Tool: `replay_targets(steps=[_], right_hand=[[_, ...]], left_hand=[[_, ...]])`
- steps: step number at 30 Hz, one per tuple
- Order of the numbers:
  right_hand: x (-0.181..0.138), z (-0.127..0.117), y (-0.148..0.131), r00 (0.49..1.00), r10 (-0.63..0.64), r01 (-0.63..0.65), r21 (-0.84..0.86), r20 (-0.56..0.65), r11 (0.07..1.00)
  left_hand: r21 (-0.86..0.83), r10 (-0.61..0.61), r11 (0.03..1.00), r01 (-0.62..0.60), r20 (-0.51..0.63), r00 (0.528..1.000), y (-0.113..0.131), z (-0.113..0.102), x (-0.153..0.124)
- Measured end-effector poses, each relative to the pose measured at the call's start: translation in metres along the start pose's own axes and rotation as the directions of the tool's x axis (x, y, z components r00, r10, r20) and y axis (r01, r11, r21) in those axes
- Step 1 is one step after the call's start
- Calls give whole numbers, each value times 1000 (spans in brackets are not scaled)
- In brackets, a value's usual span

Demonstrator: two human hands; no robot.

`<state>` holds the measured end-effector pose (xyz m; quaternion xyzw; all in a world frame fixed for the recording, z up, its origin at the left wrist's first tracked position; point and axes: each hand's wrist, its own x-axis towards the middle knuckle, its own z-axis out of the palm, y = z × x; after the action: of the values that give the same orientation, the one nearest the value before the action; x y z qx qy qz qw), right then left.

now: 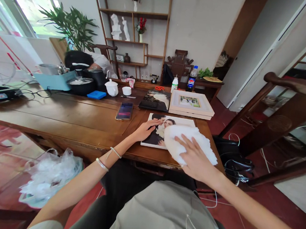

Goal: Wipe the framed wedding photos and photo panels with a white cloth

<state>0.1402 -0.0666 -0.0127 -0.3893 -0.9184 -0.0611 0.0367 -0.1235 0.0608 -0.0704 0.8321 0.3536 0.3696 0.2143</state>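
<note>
A wedding photo panel (151, 140) with a white edge lies flat on the wooden table in front of me, showing a couple. My left hand (145, 129) rests on its left part, fingers stretched out and nothing held. Over the panel's right half and past its lower right edge is a crumpled white cloth (206, 149), which looks soft. My right hand (193, 157) lies on top of this cloth with its fingers spread, pressing on it. The part of the picture under the cloth is hidden.
Behind the panel are a dark photo album (150, 100) and a pale framed box (209, 111). A phone (124, 111), white teapot (112, 88), blue box (96, 94) and cola bottle (191, 80) stand around. A person's dark hair (78, 58) shows across the table. Plastic bags (53, 177) fill a bin.
</note>
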Motion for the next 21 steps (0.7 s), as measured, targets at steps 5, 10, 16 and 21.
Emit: replay_targets(steps=[5, 10, 16, 21], right_hand=[[46, -1, 41, 999, 48, -47, 15, -24, 999], [97, 9, 86, 991, 135, -136, 4, 24, 991], [93, 5, 69, 993, 118, -118, -29, 21, 993], [43, -3, 12, 999, 29, -28, -41, 34, 999]], left_hand=[[-21, 25, 999, -26, -19, 1000, -4, 2, -1], [-44, 24, 999, -25, -20, 1000, -2, 1, -1], [-49, 26, 998, -27, -12, 1000, 1, 0, -1], [-19, 27, 999, -27, -34, 999, 0, 1, -1]])
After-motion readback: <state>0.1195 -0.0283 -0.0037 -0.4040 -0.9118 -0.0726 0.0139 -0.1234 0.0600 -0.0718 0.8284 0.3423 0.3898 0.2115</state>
